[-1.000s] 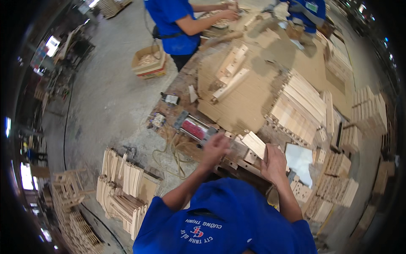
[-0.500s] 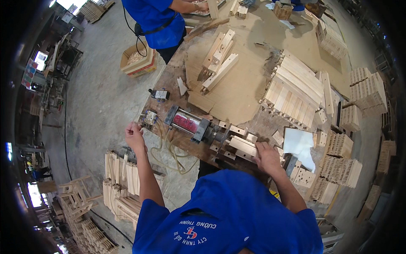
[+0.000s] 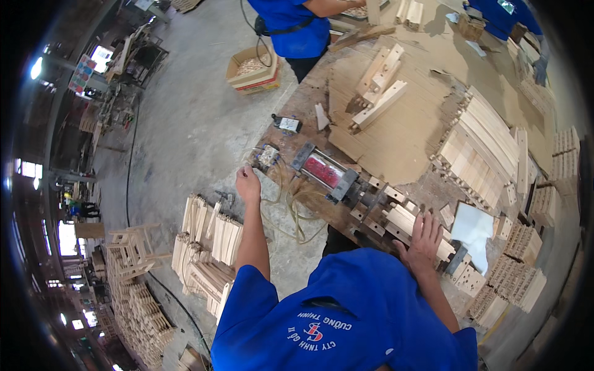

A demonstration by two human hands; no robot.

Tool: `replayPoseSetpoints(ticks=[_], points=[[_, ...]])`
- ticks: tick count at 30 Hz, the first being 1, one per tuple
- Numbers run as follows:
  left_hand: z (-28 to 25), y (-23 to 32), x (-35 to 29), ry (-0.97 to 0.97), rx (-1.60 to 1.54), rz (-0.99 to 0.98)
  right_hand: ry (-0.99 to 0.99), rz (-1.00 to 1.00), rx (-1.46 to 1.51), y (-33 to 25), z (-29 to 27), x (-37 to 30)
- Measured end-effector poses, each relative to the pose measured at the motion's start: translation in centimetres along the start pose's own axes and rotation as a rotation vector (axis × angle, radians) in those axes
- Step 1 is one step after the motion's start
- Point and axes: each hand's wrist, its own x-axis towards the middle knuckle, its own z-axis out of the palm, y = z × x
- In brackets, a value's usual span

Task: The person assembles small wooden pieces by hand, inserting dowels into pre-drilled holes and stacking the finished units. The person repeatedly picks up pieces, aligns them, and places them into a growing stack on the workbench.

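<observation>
My right hand (image 3: 424, 241) lies with fingers spread on the pale wooden pieces (image 3: 402, 220) in the clamping fixture. Between small drilled wooden blocks (image 3: 375, 226), these pieces line up with an air cylinder (image 3: 323, 170) with a red inside. My left hand (image 3: 249, 185) is held off the table's left edge, fingers curled together. Whatever they may hold is too small to make out. Just beyond it sits a small valve (image 3: 268, 156) with clear yellowish hoses (image 3: 297, 216) looping down. A second small device (image 3: 286, 124) rests farther along the edge.
Wooden bars (image 3: 476, 148) lie in rows at the right, beside a white sheet (image 3: 473, 229) and stacked parts (image 3: 507, 275). Two joined frames (image 3: 378, 80) rest on cardboard. A co-worker (image 3: 291, 28) stands at the far side near a carton (image 3: 253, 69). Bundled sticks (image 3: 207, 238) stand lower left.
The view has shifted, so the bench appears farther right. My right hand has gone from curling over the wood's edge to lying flatter with fingers spread. My left hand stays near the valve.
</observation>
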Motion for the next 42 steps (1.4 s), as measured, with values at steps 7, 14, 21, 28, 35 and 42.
replayPoseSetpoints(ticks=[7, 14, 21, 28, 35, 42], points=[[2.5, 2.4, -1.2, 0.029, 0.191, 0.208, -0.051, -0.019, -0.048, 0.7, 0.5, 0.4], [1.1, 2.2, -0.1, -0.106, 0.256, 0.369, -0.022, -0.042, -0.036, 0.7, 0.2, 0.4], [1.5, 2.2, -0.1, -0.076, 0.238, 0.325, -0.041, -0.042, -0.027, 1.0, -0.1, 0.3], [1.8, 0.4, 0.3, -0.203, -0.313, -0.067, -0.043, -0.033, -0.014, 1.3, 0.0, 0.0], [1.1, 2.9, -1.3, 0.023, 0.283, 0.429, -0.092, -0.015, -0.019, 2.1, -0.2, 0.0], [0.2, 4.1, 0.2, -0.11, 0.454, 0.538, -0.057, -0.015, -0.003, 2.3, -0.1, -0.4]])
